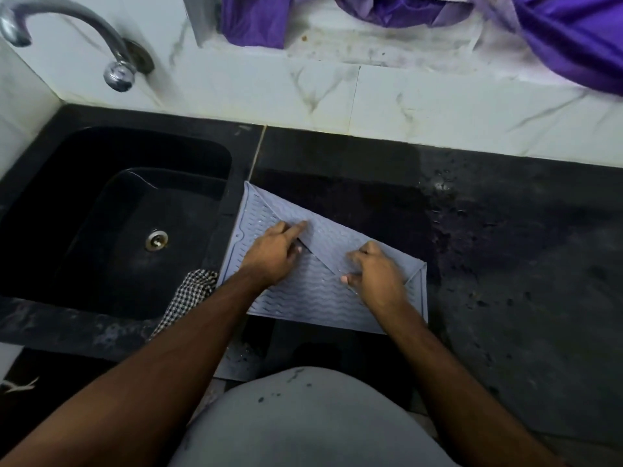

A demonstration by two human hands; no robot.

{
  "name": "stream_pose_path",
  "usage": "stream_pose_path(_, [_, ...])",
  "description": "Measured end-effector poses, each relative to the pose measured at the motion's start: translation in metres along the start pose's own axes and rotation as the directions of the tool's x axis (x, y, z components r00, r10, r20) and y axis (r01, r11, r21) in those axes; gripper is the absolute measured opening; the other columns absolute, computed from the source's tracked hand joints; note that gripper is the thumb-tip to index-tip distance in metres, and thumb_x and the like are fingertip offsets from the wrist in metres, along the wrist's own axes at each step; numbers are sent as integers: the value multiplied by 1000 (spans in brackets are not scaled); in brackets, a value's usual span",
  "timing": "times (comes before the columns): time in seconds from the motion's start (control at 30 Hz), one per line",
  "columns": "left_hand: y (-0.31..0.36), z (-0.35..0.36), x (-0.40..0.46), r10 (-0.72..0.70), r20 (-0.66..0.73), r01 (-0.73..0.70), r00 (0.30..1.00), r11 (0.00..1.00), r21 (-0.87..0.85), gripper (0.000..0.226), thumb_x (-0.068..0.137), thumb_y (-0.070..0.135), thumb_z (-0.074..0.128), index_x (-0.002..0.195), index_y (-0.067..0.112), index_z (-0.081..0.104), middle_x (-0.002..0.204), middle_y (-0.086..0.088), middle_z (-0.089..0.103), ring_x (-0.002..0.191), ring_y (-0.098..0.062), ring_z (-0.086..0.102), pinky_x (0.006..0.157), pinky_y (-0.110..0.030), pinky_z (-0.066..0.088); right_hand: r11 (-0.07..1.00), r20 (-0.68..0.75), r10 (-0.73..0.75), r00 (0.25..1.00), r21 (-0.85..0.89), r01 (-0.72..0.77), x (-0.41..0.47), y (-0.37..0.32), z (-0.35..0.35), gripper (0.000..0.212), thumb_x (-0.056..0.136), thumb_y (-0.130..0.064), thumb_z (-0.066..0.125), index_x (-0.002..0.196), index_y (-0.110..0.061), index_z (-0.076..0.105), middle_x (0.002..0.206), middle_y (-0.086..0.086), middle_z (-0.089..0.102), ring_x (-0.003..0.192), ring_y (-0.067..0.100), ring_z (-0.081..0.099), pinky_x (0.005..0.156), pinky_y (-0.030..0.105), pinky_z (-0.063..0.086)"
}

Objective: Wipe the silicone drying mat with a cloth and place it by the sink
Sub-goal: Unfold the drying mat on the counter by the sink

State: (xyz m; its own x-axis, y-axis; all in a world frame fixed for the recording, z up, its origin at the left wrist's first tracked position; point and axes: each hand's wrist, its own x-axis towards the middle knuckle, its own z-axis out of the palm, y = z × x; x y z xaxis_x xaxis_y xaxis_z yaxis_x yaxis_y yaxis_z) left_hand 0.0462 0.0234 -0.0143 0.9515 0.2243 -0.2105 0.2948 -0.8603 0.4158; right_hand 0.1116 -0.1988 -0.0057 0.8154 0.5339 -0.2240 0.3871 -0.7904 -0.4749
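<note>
At ten o'clock a shiny metal tap [116, 67] curves out from the white wall. Below it, at nine o'clock, sits the black sink [111, 217] with a round silver drain [156, 240] in the bottom.

Just to the right of the sink, at about seven o'clock from the middle, a black-and-white checked cloth [188, 296] hangs over the sink's edge, partly hidden under the left arm. No hand holds it.

In the middle lies the grey silicone drying mat [313, 298] with wavy lines on it. It is on the dark counter [505, 264], right beside the sink. Its far side is folded over toward the person, so a flap lies across the top.

The left hand [273, 254] rests on the mat at the nine o'clock side of the flap. Its pointing finger is stretched out flat on the fold, and the other fingers are curled over the flap's edge.

The right hand [377, 274] is at the three o'clock side. Its fingers are bent and its thumb is tucked under the flap's edge, so it pinches the mat.

At one o'clock, purple fabric [573, 38] lies along the white ledge.
</note>
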Motion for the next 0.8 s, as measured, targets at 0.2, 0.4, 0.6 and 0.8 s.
stream_pose_path(0.2, [-11, 11, 6, -76, -201, 3, 977, 941, -340, 43, 98, 20, 60, 140, 24, 59, 136, 5, 63, 123, -15, 61, 108, -29, 46, 989, -166, -9, 986, 147, 34, 4, 17, 18, 35, 77, -24, 85, 110, -18, 77, 101, -11, 56, 96, 7, 58, 89, 24, 53])
stream_pose_path(0.4, [12, 17, 7, -248, -159, 56, 956, 681, -730, 36, 95, 24, 70, 128, 11, 69, 127, 5, 68, 121, -3, 62, 106, -27, 47, 999, -205, -17, 979, -47, 8, 8, 15, 17, 15, 85, -29, 77, 99, -31, 80, 97, -7, 60, 95, 19, 57, 87, 41, 49])
stream_pose_path(0.6, [30, 3, 13, -287, -88, 74, 954, 508, -858, 19, 98, 19, 67, 109, 7, 77, 99, 1, 78, 96, -11, 73, 89, -29, 57, 992, -189, 11, 982, -123, -35, 9, 6, -2, 15, 88, -19, 71, 97, -30, 78, 97, -6, 65, 93, 22, 58, 79, 40, 47])
stream_pose_path(0.8, [44, -4, 26, -306, -108, 50, 946, 467, -883, 26, 100, 18, 63, 123, 10, 71, 117, 4, 74, 111, -4, 67, 99, -21, 51, 995, -329, -6, 944, -98, -27, 19, 10, -29, 18, 96, -20, 65, 111, -22, 75, 97, -1, 57, 90, 23, 52, 73, 37, 43])
